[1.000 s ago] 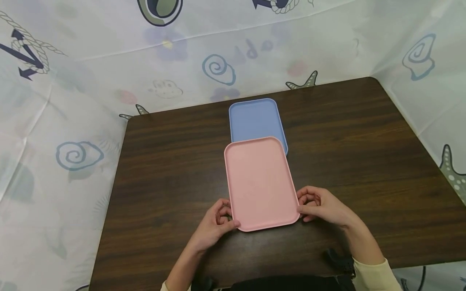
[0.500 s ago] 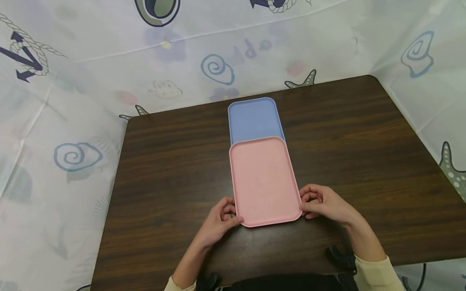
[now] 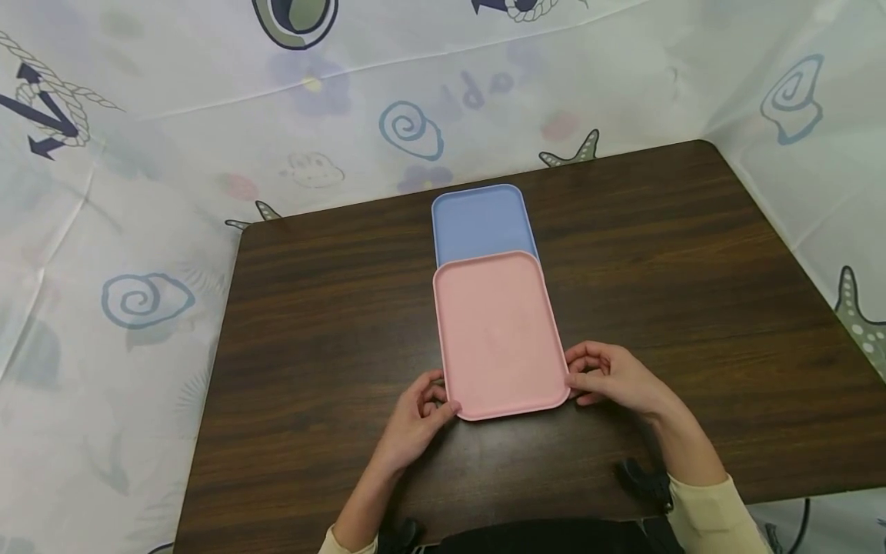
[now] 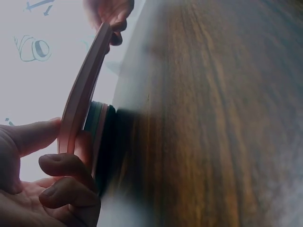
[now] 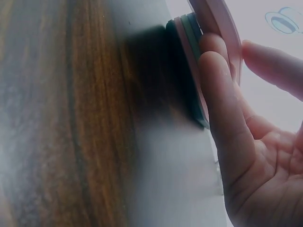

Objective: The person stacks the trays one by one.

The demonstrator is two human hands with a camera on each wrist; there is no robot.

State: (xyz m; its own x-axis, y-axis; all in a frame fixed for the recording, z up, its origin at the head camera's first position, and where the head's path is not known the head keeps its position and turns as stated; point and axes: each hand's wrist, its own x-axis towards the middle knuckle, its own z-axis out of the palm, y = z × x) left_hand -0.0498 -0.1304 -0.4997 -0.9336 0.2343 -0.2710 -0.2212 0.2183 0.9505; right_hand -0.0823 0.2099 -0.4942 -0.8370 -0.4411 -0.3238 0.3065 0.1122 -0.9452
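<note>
Both hands are gripping the near end of the pink tray [image 3: 500, 332], one at each near corner. Left hand [image 3: 415, 419] is pinching the near-left corner: thumb lying on the top face, fingers curling under the rim. Left wrist view is confirming this, with the thumb [image 4: 29, 137] on one side of the tray edge [image 4: 84, 90] and curled fingers [image 4: 66, 177] on the other. Right hand [image 3: 612, 378] is pinching the near-right corner the same way; right wrist view is showing fingers [image 5: 222, 113] running along the underside of the rim and the thumb [image 5: 274, 66] sitting apart on the top side.

Pink tray is sitting centre-table, long axis running away from the person, held above the stack rather than lying flat on it. Its far end is overlapping the near part of a blue tray [image 3: 481, 219], which is lying flat on the dark wood table [image 3: 318, 323] further back. Wrist views are showing a few more tray edges stacked under the pink one [image 5: 187, 33], pinkish and greenish, colours hard to pin down in the blur.

White curtain printed with shells, starfish and anchors [image 3: 138, 192] is enclosing the table on the far, left and right sides. Cream sleeve [image 3: 706, 515] is showing on the right forearm.
</note>
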